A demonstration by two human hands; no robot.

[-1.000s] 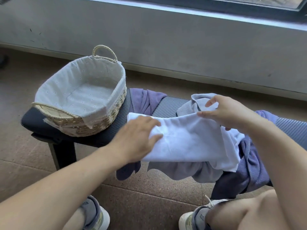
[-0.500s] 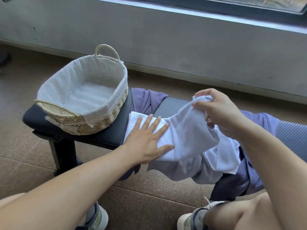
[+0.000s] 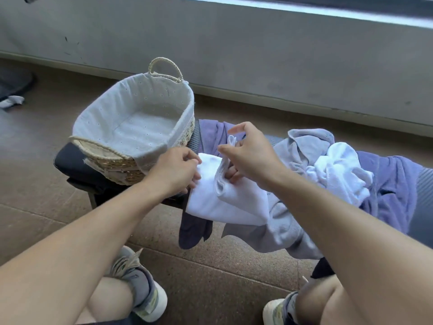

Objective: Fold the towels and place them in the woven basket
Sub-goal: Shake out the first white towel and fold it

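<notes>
The white towel [image 3: 225,202] lies on the counter [image 3: 70,165] just right of the basket [image 3: 131,127], partly folded, its near edge hanging over the counter's front. The left hand [image 3: 174,171] pinches the towel's left edge, fingers curled, right beside the basket's wall. The right hand [image 3: 250,156] pinches a raised fold of the same towel, thumb and forefinger sticking out above it. The basket's cloth lining holds no towel. Farther right of the basket, well apart, 1 crumpled white towel [image 3: 339,170] sits on a grey towel [image 3: 302,146] and a purple towel [image 3: 393,184], all draped over the counter.
</notes>
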